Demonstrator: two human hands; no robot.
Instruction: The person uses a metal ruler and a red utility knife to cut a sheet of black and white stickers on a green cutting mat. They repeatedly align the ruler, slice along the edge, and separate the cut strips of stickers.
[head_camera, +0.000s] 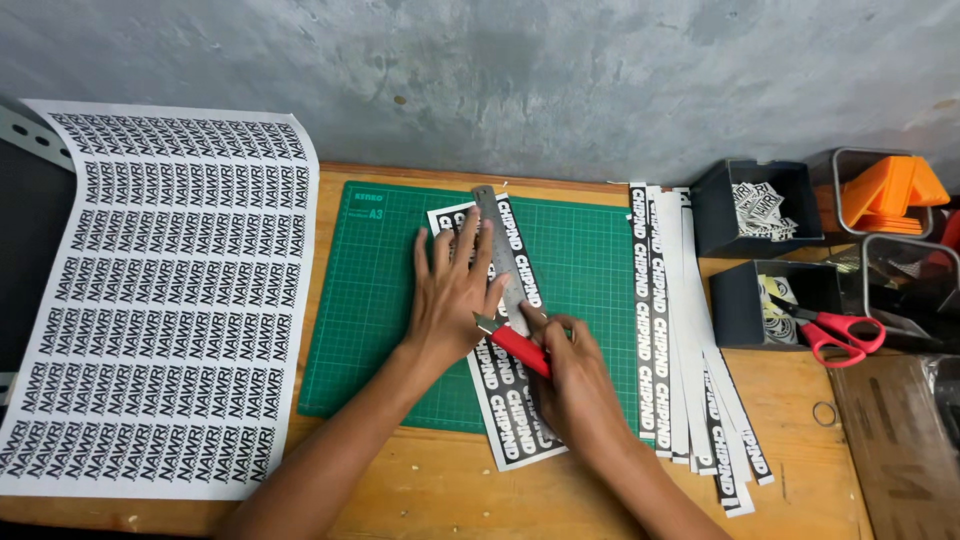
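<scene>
Pressure from your left hand (452, 300), fingers spread flat, should pin the steel ruler (503, 262) hard against the printed label sheet (510, 400) on the green cutting mat (380, 300) at the desk's (440, 490) middle. Your right hand (575, 375) has its fingers closed around one red utility knife (515, 345); keep its blade tight along the ruler's edge. Count one ruler, one knife, one pair of red scissors (840, 335), and one large uncut sheet (160, 300) at the left edge.
</scene>
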